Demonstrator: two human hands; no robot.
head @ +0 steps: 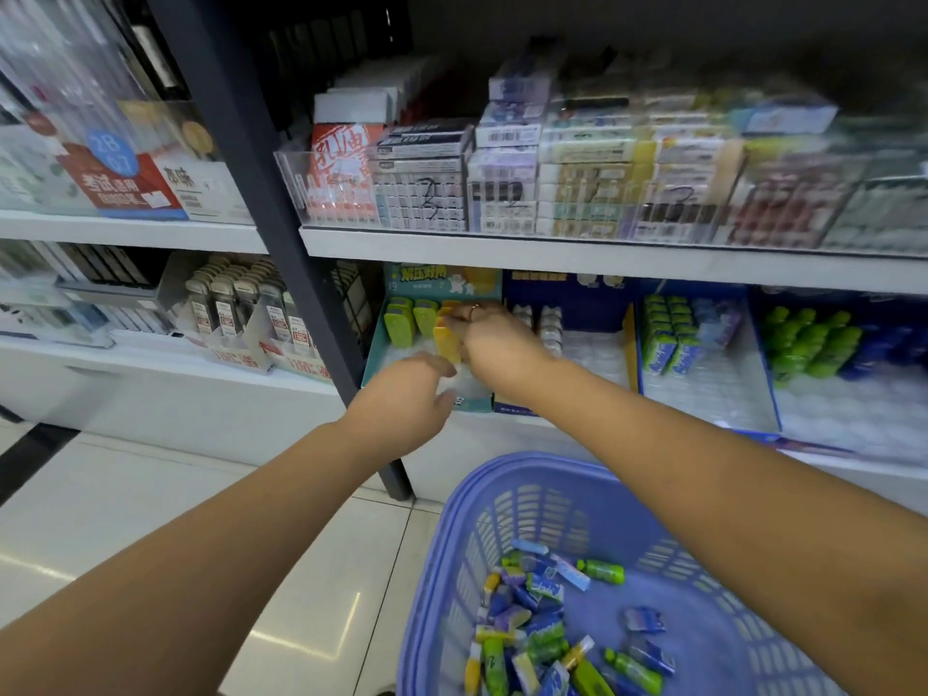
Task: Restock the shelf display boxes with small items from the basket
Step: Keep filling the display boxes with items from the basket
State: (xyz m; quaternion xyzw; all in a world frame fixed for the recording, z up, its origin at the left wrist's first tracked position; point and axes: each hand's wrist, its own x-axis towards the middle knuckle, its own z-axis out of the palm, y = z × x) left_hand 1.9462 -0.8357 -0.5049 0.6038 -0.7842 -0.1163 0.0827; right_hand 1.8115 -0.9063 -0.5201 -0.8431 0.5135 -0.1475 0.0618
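R hand [494, 341] is in the teal box [474, 405] on the lower shelf [482, 437], fingers [459, 321] pinching the top of a yellow pack [447, 344] to stand it upright beside the green packs [412, 319] just left of them. L hand [409, 399] is at the box front, prob. steadying it (too blurred to tell if it holds anything). Basket [442, 545] sits below both hands, items [532, 640] within easy reach

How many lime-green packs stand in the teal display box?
2. One lime-green pack stands back left in the teal cardboard display box, the other just right of it. Others may hide behind.
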